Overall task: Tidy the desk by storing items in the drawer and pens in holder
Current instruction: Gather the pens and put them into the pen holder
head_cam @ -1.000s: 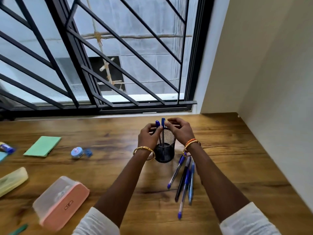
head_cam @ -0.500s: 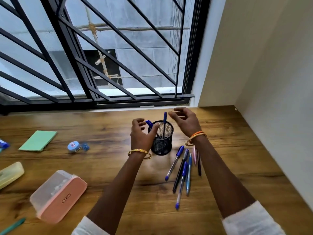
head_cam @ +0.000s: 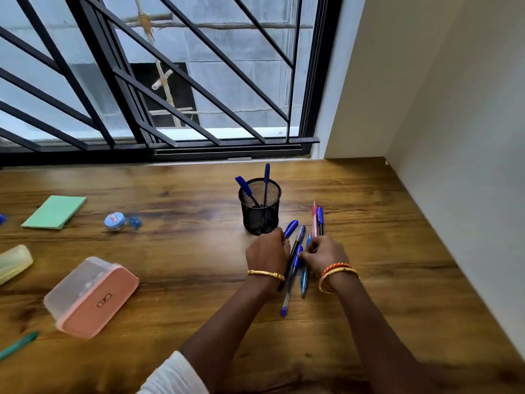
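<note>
A black mesh pen holder stands upright on the wooden desk with two blue pens leaning inside it. Just in front and to its right lies a loose bunch of pens, mostly blue, with a pink one among them. Both hands are down on this bunch. My left hand curls its fingers round a blue-capped pen. My right hand pinches another blue pen in the middle of the bunch. The hands hide parts of the pens.
To the left lie a green notepad, a small blue-lidded jar, a blue clip, a pink box with a clear lid, a yellow case and a teal pen. A wall bounds the desk's right side.
Both hands left the holder's rim and came down and toward me onto the loose pens. Two blue pens now stand free in the holder.
</note>
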